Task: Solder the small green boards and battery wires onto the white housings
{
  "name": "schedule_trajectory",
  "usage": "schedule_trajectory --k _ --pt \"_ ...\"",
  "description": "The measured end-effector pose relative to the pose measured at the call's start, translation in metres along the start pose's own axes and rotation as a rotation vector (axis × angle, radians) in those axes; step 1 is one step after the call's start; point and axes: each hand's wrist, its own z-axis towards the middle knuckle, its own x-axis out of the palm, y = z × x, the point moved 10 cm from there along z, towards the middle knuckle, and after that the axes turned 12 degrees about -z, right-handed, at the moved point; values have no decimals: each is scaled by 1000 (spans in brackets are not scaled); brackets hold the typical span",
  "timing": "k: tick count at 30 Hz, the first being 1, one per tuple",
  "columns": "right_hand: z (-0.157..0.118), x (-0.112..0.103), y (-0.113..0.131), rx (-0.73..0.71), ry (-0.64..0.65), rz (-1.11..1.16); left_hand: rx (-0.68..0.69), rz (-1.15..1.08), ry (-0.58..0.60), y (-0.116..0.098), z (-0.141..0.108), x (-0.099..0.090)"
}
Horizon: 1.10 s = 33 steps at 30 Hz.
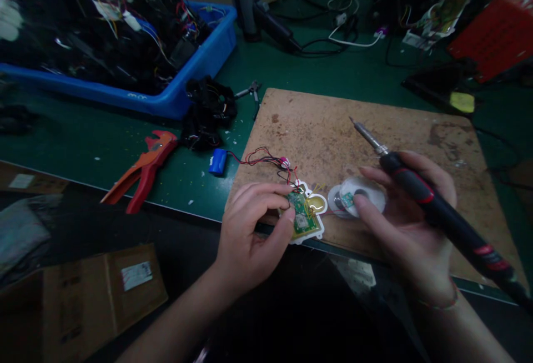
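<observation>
At the board's front edge, my left hand (254,230) has its thumb and fingers closed at the left side of a green circuit board (300,221) in a white-edged casing. Thin red and black wires run from the board to a small blue battery pack (217,162). My right hand (416,218) grips a black and red soldering iron (431,196), its metal tip pointing up and left. The same hand's thumb and fingers touch a white spool (370,193), which carries a tiny green piece (347,199) beside the thumb.
A brown work board (308,124) lies on the green table (208,191). Orange-red cutters (145,169) and black parts (208,113) lie left. Behind are a blue bin (200,63) full of wired parts, a dark heat gun (266,19) and a red box (495,35).
</observation>
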Motion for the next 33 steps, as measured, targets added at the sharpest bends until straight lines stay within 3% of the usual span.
schedule_trajectory --k 8,11,17,21,25,28,33 --pt "0 1 2 -7 1 -11 34 117 22 -5 32 12" --pt "0 1 2 -9 -2 0 49 110 81 -10 42 19" --pt "-2 1 0 8 14 -30 -196 -108 281 -1 34 40" --pt "-2 1 0 7 22 -52 -324 -240 288 4 28 45" --pt "-1 2 3 -15 25 -53 -367 -286 288 6 27 49" --pt "-2 2 2 -11 21 -25 -353 -262 303 4 26 53" --pt "-3 3 -2 11 29 -5 -173 -116 273 -11 30 52"
